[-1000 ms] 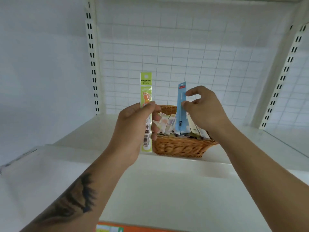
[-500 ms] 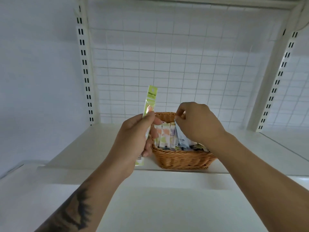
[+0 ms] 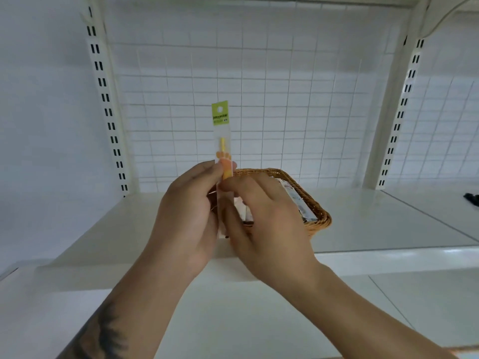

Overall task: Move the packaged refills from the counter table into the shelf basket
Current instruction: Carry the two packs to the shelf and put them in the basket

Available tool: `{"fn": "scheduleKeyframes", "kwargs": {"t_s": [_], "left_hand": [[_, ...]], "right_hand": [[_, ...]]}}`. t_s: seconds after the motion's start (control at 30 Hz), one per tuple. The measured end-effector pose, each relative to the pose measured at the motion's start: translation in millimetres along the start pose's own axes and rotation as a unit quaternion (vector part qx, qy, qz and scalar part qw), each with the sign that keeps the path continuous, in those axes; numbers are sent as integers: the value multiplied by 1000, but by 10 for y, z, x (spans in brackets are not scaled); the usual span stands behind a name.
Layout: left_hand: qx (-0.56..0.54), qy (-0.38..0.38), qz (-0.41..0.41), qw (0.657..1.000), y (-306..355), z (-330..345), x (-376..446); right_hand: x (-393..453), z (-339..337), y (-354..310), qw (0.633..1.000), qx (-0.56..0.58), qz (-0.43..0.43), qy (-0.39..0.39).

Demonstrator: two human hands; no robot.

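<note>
You hold the green-headed refill packet [image 3: 222,141] upright, long axis vertical, header card on top, in front of the wicker basket [image 3: 308,203] on the white shelf [image 3: 363,218]. Its header print is too blurred to read. Your left hand [image 3: 186,216] and right hand [image 3: 261,216] both pinch its lower half, fingers [image 3: 230,186] closed on the sleeve.

A retail shop interior. White metal display shelving [image 3: 363,221] is carried on slotted uprights [image 3: 110,120] in front of a wire-grid back panel [image 3: 259,99]. A wicker basket [image 3: 315,216] on the shelf holds packaged goods, and a hang-hole retail packet [image 3: 220,125] bears a printed header card.
</note>
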State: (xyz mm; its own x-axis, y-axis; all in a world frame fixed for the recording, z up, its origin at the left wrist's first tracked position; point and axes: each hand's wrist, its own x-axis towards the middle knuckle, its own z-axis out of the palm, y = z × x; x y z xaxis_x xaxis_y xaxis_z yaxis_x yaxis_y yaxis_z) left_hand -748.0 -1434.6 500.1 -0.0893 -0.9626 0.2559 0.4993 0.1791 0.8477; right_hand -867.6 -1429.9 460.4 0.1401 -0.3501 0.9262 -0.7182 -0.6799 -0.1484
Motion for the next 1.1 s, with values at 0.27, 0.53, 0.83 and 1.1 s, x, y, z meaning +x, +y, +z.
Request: {"fn": "scheduleKeyframes", "kwargs": {"t_s": [0.27, 0.53, 0.83, 1.1], "left_hand": [[297, 63, 147, 941, 42, -261, -136], [752, -23, 61, 656, -469, -1046, -380], [758, 1, 195, 623, -734, -1265, -387], [743, 23, 251, 620, -839, -1334, -385]], "right_hand": [[477, -189, 13, 978, 122, 169, 4], [750, -75, 592, 888, -8, 388, -248], [570, 211, 586, 884, -177, 350, -253], [-57, 100, 295, 974, -172, 144, -37]]}}
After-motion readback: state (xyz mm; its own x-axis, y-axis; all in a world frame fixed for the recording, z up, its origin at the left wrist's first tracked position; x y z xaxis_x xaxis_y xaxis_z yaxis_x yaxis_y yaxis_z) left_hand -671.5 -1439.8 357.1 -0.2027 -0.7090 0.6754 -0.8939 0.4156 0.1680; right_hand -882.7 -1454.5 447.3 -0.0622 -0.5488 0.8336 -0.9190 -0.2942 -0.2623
